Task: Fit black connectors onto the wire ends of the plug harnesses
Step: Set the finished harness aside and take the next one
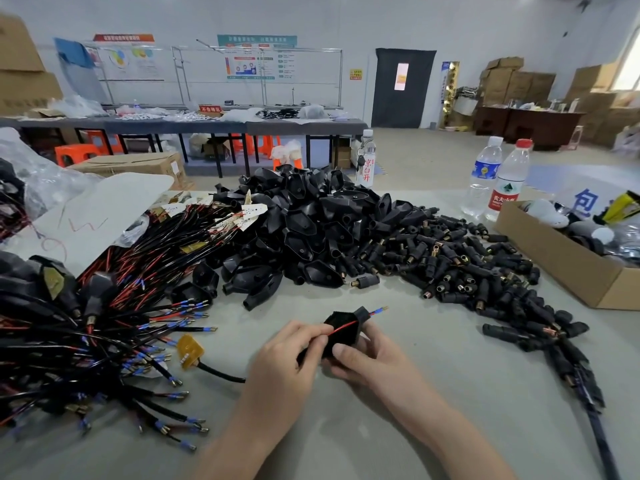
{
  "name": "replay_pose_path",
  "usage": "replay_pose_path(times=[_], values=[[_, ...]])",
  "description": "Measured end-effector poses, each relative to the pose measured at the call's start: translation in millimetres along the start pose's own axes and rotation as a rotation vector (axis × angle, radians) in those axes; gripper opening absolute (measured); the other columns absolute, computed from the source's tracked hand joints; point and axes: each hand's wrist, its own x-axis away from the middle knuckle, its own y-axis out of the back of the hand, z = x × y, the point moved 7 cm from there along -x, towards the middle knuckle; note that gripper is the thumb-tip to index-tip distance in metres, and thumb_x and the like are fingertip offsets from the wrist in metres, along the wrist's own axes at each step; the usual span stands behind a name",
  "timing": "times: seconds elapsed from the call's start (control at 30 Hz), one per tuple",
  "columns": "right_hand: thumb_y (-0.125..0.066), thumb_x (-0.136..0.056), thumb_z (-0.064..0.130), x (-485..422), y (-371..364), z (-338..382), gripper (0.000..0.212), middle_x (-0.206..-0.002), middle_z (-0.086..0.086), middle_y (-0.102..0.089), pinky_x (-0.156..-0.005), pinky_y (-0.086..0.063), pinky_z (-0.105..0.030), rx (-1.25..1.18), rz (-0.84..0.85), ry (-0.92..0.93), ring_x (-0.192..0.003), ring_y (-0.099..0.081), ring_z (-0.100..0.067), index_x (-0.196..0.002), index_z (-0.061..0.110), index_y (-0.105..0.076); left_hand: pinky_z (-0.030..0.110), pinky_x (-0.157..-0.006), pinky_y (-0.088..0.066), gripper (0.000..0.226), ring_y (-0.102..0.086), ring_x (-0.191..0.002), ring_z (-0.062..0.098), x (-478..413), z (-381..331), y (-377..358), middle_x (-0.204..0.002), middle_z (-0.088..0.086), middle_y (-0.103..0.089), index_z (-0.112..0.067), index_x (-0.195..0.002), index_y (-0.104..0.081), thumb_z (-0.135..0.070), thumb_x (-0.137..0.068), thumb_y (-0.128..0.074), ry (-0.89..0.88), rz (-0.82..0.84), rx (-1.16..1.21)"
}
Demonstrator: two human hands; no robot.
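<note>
Head view — left hand (291, 358) pinches red wire (337, 330), right hand (374, 358) grips black connector (339, 318) above grey table (433, 393) — stacked cartons (512, 84) behind.

A factory assembly workshop. Just beyond the left hand (287, 355) and right hand (367, 353), the grey worktable (433, 393) carries a heap of black plug housings (311, 230) and a spread of small black connectors (460, 268). Bundled wire harnesses (114, 323) lie left of the left hand. Far beyond stand long workbenches (173, 125), wall notice boards (256, 57) (text unreadable), orange stools (74, 152) and stacked cartons (516, 81).
</note>
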Motion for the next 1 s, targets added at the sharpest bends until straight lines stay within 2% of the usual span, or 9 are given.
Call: replay_pose_path(times=[0.07, 0.13, 0.2, 0.27, 0.37, 0.5, 0.67, 0.83, 1.0], values=[[-0.07, -0.088, 0.027, 1, -5, -2, 0.035, -0.115, -0.006, -0.072, -0.087, -0.056, -0.027, 0.093, 0.027, -0.031, -0.109, -0.069, -0.024, -0.121, 0.016, -0.064, 0.034, -0.076, -0.054, 0.02, -0.065, -0.086, 0.003, 0, 1, 0, -0.092, -0.019, -0.067, -0.03, -0.102, -0.071, -0.011, -0.094, -0.066, 0.019, -0.012, 0.019], [-0.069, -0.089, 0.045, 3, -6, -1, 0.038, -0.118, -0.004, -0.072, -0.087, -0.056, -0.029, 0.121, -0.017, -0.056, -0.11, -0.068, -0.021, -0.116, 0.018, -0.069, 0.035, -0.078, -0.055, 0.027, -0.065, -0.088, 0.001, 0, 4, 2, -0.094, -0.023, -0.067, -0.041, -0.096, -0.064, -0.014, -0.094, -0.066, 0.056, -0.016, 0.004], [-0.064, -0.082, 0.054, 4, 1, 2, 0.043, -0.113, -0.001, -0.073, -0.081, -0.058, -0.033, 0.06, -0.139, -0.057, -0.101, -0.071, -0.02, -0.11, 0.023, -0.074, 0.032, -0.077, -0.054, 0.03, -0.063, -0.088, -0.001, 0, 7, 1, -0.096, -0.028, -0.064, -0.047, -0.092, -0.057, -0.018, -0.094, -0.066, 0.076, -0.005, -0.033], [-0.06, -0.084, 0.048, 5, 9, 8, 0.037, -0.103, -0.002, -0.074, -0.071, -0.058, -0.032, 0.03, -0.239, -0.017, -0.085, -0.071, -0.017, -0.104, 0.022, -0.077, 0.027, -0.077, -0.052, 0.028, -0.062, -0.09, -0.003, 1, 6, 1, -0.098, -0.029, -0.063, -0.048, -0.094, -0.055, -0.021, -0.095, -0.064, 0.051, 0.003, -0.054], [-0.058, -0.097, 0.025, 7, 16, 15, 0.023, -0.093, -0.008, -0.072, -0.06, -0.058, -0.029, 0.041, -0.324, 0.033, -0.07, -0.066, -0.012, -0.096, 0.014, -0.078, 0.023, -0.08, -0.05, 0.012, -0.059, -0.097, -0.002, 3, -4, 2, -0.1, -0.026, -0.061, -0.042, -0.106, -0.057, -0.036, -0.096, -0.056, -0.03, -0.003, -0.113], [-0.057, -0.099, 0.019, 9, 20, 21, 0.02, -0.096, -0.012, -0.075, -0.062, -0.057, -0.027, 0.112, -0.349, 0.046, -0.075, -0.069, -0.011, -0.101, 0.011, -0.075, 0.026, -0.095, -0.045, 0.04, -0.052, -0.113, 0.002, 4, -6, -2, -0.119, -0.025, -0.051, -0.036, -0.125, -0.056, -0.054, -0.09, -0.053, -0.065, 0.087, -0.195], [-0.052, -0.102, 0.022, 10, 25, 26, 0.022, -0.091, -0.009, -0.077, -0.06, -0.058, -0.026, 0.135, -0.382, 0.062, -0.077, -0.072, -0.015, -0.106, 0.01, -0.07, 0.031, -0.089, -0.048, 0.036, -0.057, -0.102, 0.006, 6, -9, -4, -0.11, -0.019, -0.059, -0.029, -0.125, -0.059, -0.042, -0.092, -0.056, -0.105, 0.17, -0.329], [-0.047, -0.104, 0.025, 18, 56, 37, 0.023, -0.087, -0.002, -0.077, -0.055, -0.057, -0.027, 0.079, -0.576, 0.084, -0.072, -0.073, -0.017, -0.104, 0.014, -0.067, 0.034, -0.088, -0.048, 0.042, -0.062, -0.101, 0.011, 5, -10, 0, -0.109, -0.014, -0.064, -0.023, -0.126, -0.061, -0.043, -0.092, -0.046, -0.121, 0.181, -0.446], [-0.046, -0.105, 0.023, 28, 84, 44, 0.022, -0.083, -0.003, -0.077, -0.051, -0.057, -0.029, 0.028, -0.73, 0.093, -0.067, -0.073, -0.02, -0.102, 0.013, -0.065, 0.031, -0.091, -0.044, 0.039, -0.066, -0.093, 0.013, 4, -12, -2, -0.105, -0.009, -0.069, -0.015, -0.123, -0.066, -0.032, -0.089, -0.059, -0.178, 0.18, -0.561]])
